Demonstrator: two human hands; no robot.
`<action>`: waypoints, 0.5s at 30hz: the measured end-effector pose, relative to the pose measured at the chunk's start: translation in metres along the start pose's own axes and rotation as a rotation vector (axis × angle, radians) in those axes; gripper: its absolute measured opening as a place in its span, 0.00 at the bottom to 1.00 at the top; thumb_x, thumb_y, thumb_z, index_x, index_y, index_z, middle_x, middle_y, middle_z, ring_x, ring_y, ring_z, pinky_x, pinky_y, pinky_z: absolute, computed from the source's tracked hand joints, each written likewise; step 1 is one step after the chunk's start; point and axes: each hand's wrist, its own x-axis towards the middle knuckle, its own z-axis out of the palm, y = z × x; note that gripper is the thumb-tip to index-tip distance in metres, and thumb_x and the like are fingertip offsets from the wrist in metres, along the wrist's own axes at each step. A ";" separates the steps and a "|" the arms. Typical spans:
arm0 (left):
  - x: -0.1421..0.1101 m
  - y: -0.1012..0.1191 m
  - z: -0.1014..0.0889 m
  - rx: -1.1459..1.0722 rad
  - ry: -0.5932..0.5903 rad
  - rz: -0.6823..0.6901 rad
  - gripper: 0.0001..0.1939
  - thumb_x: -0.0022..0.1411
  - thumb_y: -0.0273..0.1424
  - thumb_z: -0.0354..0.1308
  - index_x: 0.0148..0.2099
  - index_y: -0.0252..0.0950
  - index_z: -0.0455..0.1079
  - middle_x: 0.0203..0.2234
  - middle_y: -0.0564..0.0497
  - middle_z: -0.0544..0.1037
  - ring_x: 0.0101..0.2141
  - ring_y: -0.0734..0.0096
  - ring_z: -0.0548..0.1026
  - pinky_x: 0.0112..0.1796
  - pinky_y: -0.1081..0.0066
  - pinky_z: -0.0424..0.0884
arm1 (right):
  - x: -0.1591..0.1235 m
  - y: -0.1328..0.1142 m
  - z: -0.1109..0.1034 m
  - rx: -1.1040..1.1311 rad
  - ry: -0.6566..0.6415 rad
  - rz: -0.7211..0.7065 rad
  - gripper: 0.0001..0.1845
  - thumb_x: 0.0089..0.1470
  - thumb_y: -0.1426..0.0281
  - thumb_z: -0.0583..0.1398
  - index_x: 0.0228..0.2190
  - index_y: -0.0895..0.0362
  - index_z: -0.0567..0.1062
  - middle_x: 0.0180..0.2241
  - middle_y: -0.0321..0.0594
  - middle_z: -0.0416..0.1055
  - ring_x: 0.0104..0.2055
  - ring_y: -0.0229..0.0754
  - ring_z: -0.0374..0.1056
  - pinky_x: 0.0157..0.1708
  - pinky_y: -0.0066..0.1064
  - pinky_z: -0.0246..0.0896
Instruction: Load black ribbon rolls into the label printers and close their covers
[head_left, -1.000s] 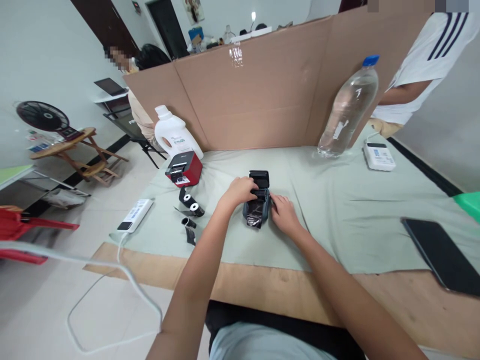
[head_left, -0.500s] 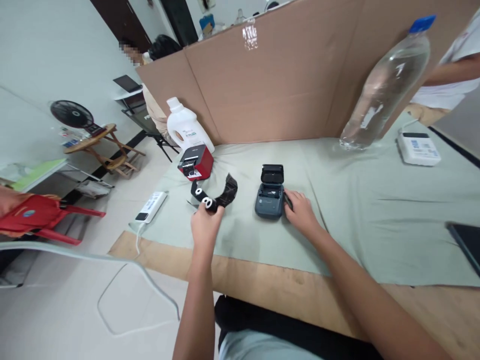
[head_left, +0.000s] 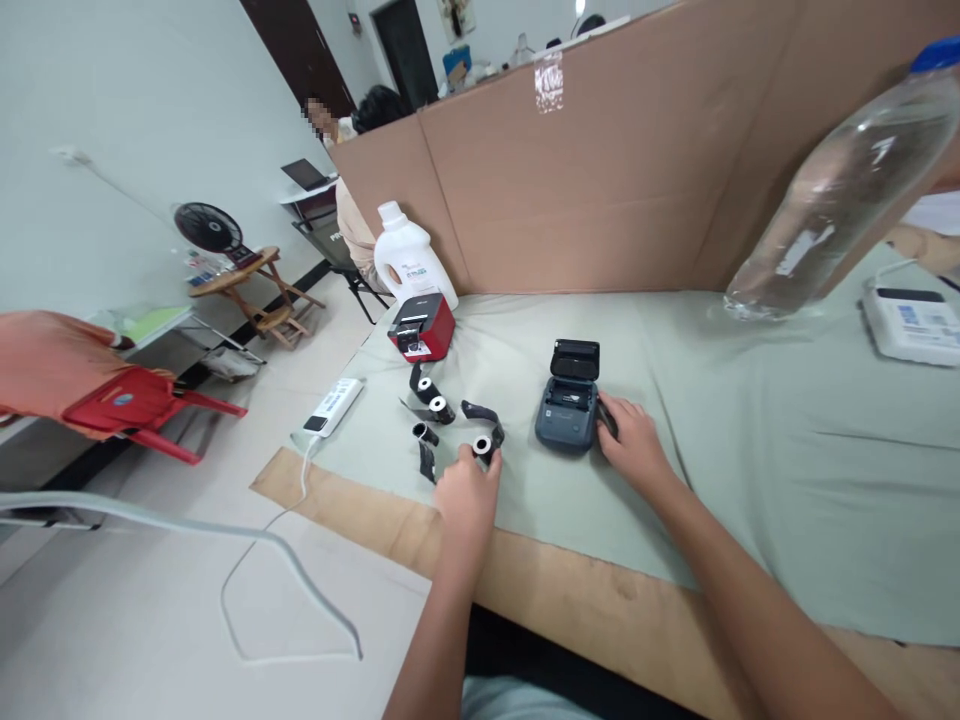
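My left hand pinches a roll of black label paper with a white core, near the front of the cloth. A loose black tail curls up from that roll. At the middle stands a dark blue-grey portable label printer, its lid raised and no roll visible in its bay. Against the printer's right side is my right hand, its fingers curled round the edge and a dark strap-like piece. To the left lie several other black paper rolls, some with tails unrolled.
Behind the rolls are a red-and-black boxy printer and a white jug. A white power strip lies at the left edge. A cardboard panel closes off the back, with a large water bottle leaning there. People are nearby.
My left hand has left the printer, taking the black roll out of it and carrying it left towards the other rolls. My right hand stays at the printer's side. The view has shifted.
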 end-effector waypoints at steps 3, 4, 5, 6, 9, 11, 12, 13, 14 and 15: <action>-0.005 -0.001 -0.007 -0.006 -0.057 -0.013 0.25 0.64 0.49 0.58 0.52 0.34 0.73 0.31 0.38 0.81 0.36 0.44 0.79 0.33 0.62 0.65 | 0.000 0.001 0.000 0.005 0.002 -0.009 0.28 0.58 0.69 0.53 0.58 0.60 0.72 0.52 0.53 0.75 0.52 0.58 0.67 0.51 0.50 0.63; -0.004 -0.003 -0.014 -0.026 -0.061 -0.015 0.29 0.63 0.51 0.59 0.56 0.34 0.71 0.32 0.39 0.81 0.36 0.44 0.79 0.33 0.62 0.65 | 0.000 0.001 0.000 0.005 0.003 -0.010 0.28 0.58 0.69 0.52 0.58 0.61 0.72 0.52 0.53 0.75 0.52 0.58 0.68 0.51 0.49 0.63; -0.002 -0.006 -0.022 -0.055 -0.047 -0.015 0.33 0.63 0.52 0.59 0.60 0.34 0.69 0.32 0.40 0.81 0.35 0.45 0.79 0.33 0.62 0.65 | 0.000 0.001 0.000 0.003 0.005 -0.010 0.28 0.58 0.69 0.52 0.58 0.61 0.72 0.52 0.53 0.75 0.51 0.58 0.68 0.51 0.49 0.63; 0.004 -0.011 -0.031 -0.088 -0.006 -0.010 0.34 0.63 0.53 0.58 0.63 0.35 0.67 0.33 0.41 0.81 0.35 0.46 0.78 0.33 0.62 0.65 | 0.000 0.001 0.000 0.001 0.008 -0.012 0.28 0.58 0.69 0.53 0.58 0.61 0.72 0.52 0.53 0.75 0.51 0.58 0.68 0.50 0.49 0.63; 0.040 -0.028 -0.052 -0.106 0.194 0.096 0.25 0.67 0.44 0.56 0.61 0.38 0.70 0.42 0.40 0.82 0.42 0.48 0.77 0.39 0.60 0.67 | 0.001 0.002 0.001 -0.007 0.020 -0.019 0.28 0.58 0.69 0.53 0.58 0.59 0.72 0.52 0.52 0.76 0.51 0.58 0.68 0.50 0.49 0.64; 0.075 -0.040 -0.059 -0.033 0.234 0.245 0.21 0.63 0.37 0.61 0.58 0.41 0.74 0.50 0.39 0.80 0.52 0.43 0.72 0.47 0.56 0.65 | 0.001 0.002 0.002 -0.007 0.024 -0.024 0.28 0.57 0.69 0.53 0.58 0.59 0.72 0.51 0.52 0.76 0.51 0.58 0.68 0.49 0.49 0.64; 0.092 -0.044 -0.059 -0.009 0.184 0.289 0.21 0.59 0.35 0.63 0.55 0.43 0.76 0.50 0.41 0.81 0.54 0.42 0.71 0.49 0.54 0.64 | 0.001 0.003 0.002 -0.003 0.024 -0.025 0.28 0.57 0.69 0.53 0.58 0.59 0.72 0.51 0.53 0.76 0.51 0.58 0.68 0.49 0.49 0.64; 0.107 -0.048 -0.059 0.019 0.116 0.321 0.20 0.57 0.34 0.65 0.53 0.45 0.78 0.47 0.42 0.82 0.54 0.42 0.71 0.50 0.53 0.63 | 0.001 0.003 0.003 0.003 0.025 -0.025 0.27 0.57 0.69 0.54 0.57 0.59 0.73 0.51 0.53 0.76 0.51 0.58 0.68 0.49 0.50 0.65; 0.119 -0.050 -0.058 0.041 0.057 0.342 0.18 0.55 0.33 0.65 0.50 0.45 0.79 0.43 0.43 0.83 0.54 0.42 0.72 0.51 0.52 0.62 | 0.001 0.003 0.003 0.014 0.027 -0.024 0.27 0.57 0.69 0.54 0.57 0.59 0.73 0.50 0.53 0.76 0.51 0.58 0.69 0.50 0.50 0.65; 0.128 -0.051 -0.057 0.057 0.013 0.353 0.16 0.55 0.32 0.65 0.47 0.45 0.80 0.40 0.44 0.84 0.52 0.43 0.73 0.52 0.51 0.62 | 0.001 0.003 0.003 0.031 0.030 -0.022 0.27 0.56 0.70 0.54 0.56 0.58 0.73 0.50 0.53 0.76 0.51 0.58 0.69 0.50 0.51 0.65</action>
